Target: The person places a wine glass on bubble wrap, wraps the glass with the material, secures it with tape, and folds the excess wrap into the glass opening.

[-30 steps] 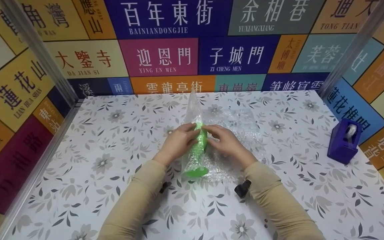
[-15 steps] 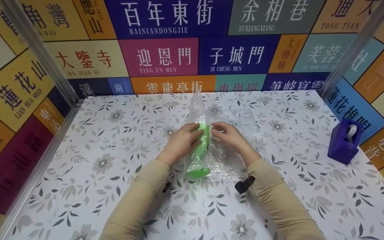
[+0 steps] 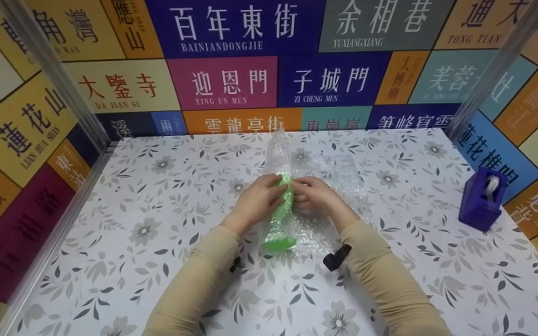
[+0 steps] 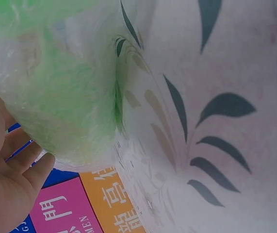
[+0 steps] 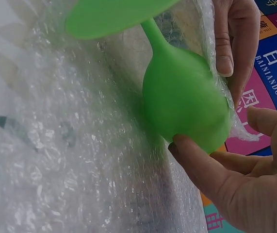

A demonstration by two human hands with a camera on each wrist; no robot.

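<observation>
A green goblet (image 3: pixel 279 244) lies on its side in a sheet of bubble wrap (image 3: pixel 277 156), foot toward me. Part of the sheet is folded up over its left side, ending in a raised point at the far end. My left hand (image 3: pixel 258 198) holds this folded layer against the bowl from the left; in the left wrist view the fingers (image 4: pixel 40 170) touch the wrapped bulge. From the right, my right hand (image 3: pixel 318 198) holds the bowl. The right wrist view shows its fingers (image 5: pixel 196 162) under the bare green bowl (image 5: pixel 184 92), with the thumb near the wrap's edge.
The rest of the bubble wrap lies flat to the right of the goblet. A purple tape dispenser (image 3: pixel 483 198) stands at the table's right edge. The floral-covered table (image 3: pixel 124 261) is bounded by walls of colourful signs (image 3: pixel 231 79).
Both hands and the goblet have shifted slightly right with the raised wrap. My right hand drew back from the goblet half a second ago and now touches it again.
</observation>
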